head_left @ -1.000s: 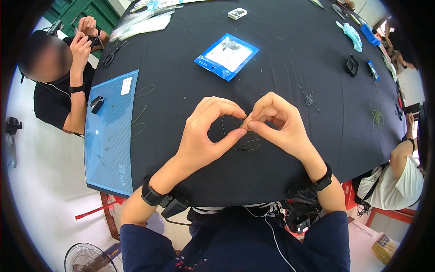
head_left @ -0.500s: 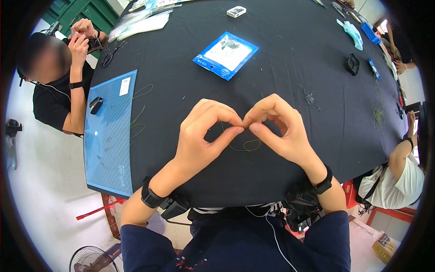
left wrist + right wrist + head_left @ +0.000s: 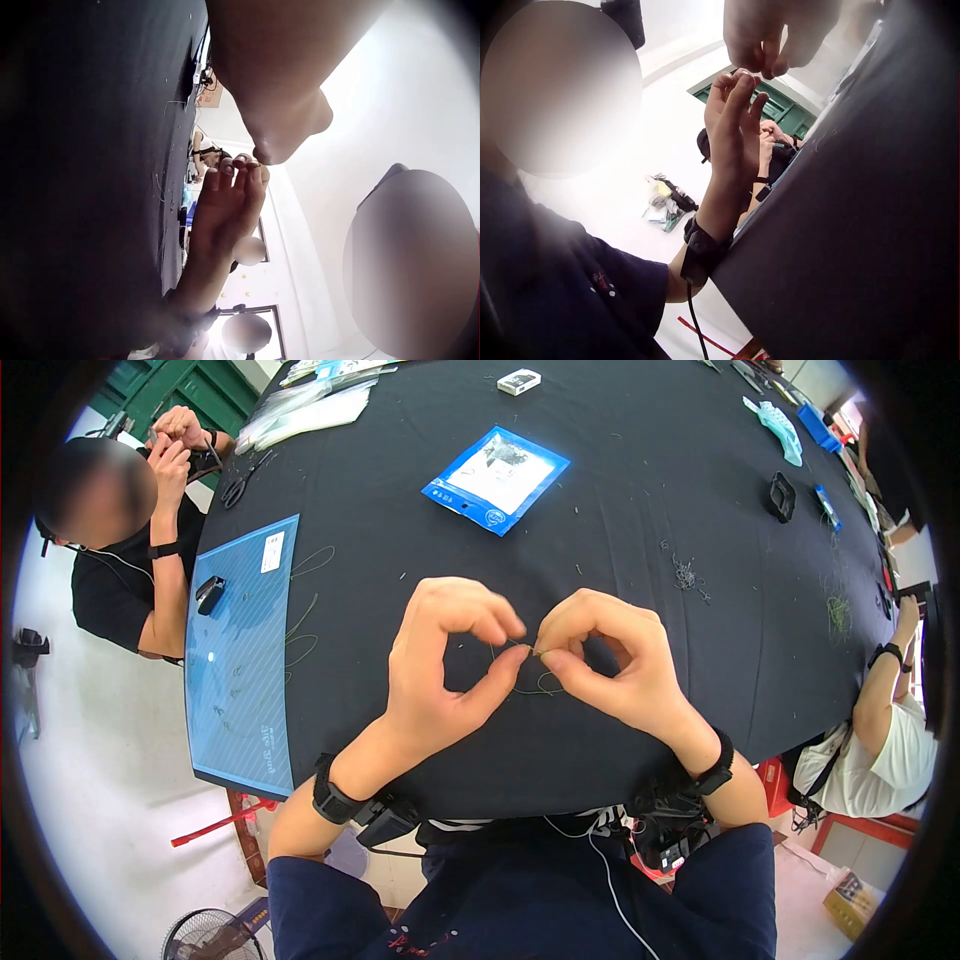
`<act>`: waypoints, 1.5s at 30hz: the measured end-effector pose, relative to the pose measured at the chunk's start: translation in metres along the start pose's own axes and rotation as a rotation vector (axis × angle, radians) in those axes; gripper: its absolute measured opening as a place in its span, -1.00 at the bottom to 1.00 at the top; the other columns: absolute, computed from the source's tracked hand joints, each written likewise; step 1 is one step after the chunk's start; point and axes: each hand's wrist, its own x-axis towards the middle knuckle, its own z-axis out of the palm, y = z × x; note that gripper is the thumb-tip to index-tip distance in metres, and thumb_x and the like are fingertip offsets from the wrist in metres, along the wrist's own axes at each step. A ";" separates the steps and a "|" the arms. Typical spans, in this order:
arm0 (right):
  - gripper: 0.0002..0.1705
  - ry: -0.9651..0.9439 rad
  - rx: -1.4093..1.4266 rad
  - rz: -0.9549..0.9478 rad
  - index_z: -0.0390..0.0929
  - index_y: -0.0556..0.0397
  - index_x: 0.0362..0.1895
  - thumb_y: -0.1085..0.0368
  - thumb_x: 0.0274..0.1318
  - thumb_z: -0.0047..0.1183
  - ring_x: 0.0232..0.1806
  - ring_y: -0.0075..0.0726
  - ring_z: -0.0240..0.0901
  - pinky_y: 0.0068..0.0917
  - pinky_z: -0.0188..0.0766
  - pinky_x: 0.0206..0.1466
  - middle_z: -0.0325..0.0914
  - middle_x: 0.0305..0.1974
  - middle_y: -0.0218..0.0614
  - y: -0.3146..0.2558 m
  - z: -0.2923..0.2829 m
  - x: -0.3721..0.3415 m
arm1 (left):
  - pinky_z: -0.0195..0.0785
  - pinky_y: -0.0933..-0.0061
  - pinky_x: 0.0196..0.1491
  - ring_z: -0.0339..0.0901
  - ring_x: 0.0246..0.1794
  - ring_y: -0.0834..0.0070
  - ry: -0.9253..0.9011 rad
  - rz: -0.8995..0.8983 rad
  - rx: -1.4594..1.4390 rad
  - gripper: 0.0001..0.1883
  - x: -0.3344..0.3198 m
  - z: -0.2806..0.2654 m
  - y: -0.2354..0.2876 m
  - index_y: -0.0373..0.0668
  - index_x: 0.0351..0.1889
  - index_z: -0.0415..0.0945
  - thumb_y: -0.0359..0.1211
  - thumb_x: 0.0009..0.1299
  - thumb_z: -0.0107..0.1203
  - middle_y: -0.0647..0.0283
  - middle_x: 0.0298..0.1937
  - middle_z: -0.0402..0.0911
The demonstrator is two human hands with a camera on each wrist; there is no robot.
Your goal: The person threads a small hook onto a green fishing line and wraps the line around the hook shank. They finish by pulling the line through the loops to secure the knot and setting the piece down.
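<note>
My right hand (image 3: 612, 655) pinches a thin green thread (image 3: 533, 651) between thumb and index fingertip, above the black cloth. Close beside it, my left hand (image 3: 440, 660) has its fingers bent, with a small gap between thumb and index finger. Its thumb tip is right at the thread. Below the hands, a loose loop of the thread hangs, partly hidden by the right thumb. In the left wrist view the right hand (image 3: 229, 206) shows its fingertips bunched close to the left hand. From the right wrist view, the left hand (image 3: 733, 124) is upright below the right fingers.
A blue and white packet (image 3: 497, 480) lies ahead on the black tablecloth (image 3: 620, 510). To the left is a blue sheet (image 3: 240, 660) bearing a black stapler-like object (image 3: 210, 595), with more thread beside it. Scissors (image 3: 245, 480) lie beyond. Dark thread scraps (image 3: 688, 577) are at right. Other people sit around.
The hands had their fingertips together; they have drawn slightly apart. The left index finger has lifted off the thumb, while the right hand keeps its pinch and has come slightly lower.
</note>
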 end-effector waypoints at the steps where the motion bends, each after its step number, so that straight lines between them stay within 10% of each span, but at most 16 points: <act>1: -0.88 0.008 -0.006 -0.005 0.52 0.10 -0.42 0.53 -0.13 0.14 -0.51 -0.57 0.37 -0.61 0.26 -0.48 0.50 -0.45 -0.42 -0.001 0.001 0.000 | 0.30 0.46 -0.16 0.45 -0.21 0.40 -0.042 0.054 0.024 -0.55 -0.001 -0.004 -0.001 -0.11 -0.23 0.28 -0.66 0.01 0.24 0.30 -0.38 0.57; 45: -0.78 0.077 -0.259 -0.231 0.49 0.09 -0.50 0.61 -0.33 0.16 -0.39 -0.33 0.44 -0.47 0.37 -0.37 0.49 -0.44 -0.36 -0.005 0.005 -0.002 | 0.28 0.56 -0.28 0.44 -0.30 0.50 -0.095 -0.002 -0.113 -0.43 -0.007 0.000 0.003 -0.15 -0.06 0.18 -0.70 0.03 0.21 0.19 -0.34 0.55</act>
